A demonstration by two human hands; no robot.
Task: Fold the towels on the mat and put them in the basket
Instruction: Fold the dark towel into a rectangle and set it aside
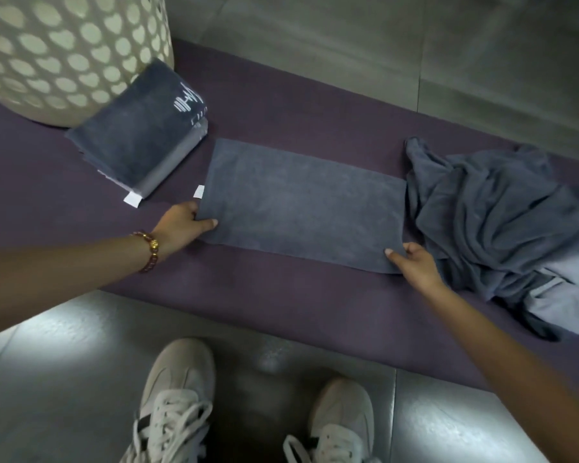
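A dark grey towel (301, 203) lies flat as a long rectangle across the purple mat (281, 305). My left hand (181, 225) pinches its near left corner. My right hand (415, 264) pinches its near right corner. A stack of folded grey towels (137, 142) sits on the mat to the left, leaning against the cream basket (57, 51) with oval holes at the top left. A crumpled heap of grey towels (502, 222) lies at the right end of the mat.
Grey floor tiles (415, 45) surround the mat. My two white sneakers (178, 406) stand on the tiles just in front of the mat's near edge. A beaded bracelet (149, 250) is on my left wrist.
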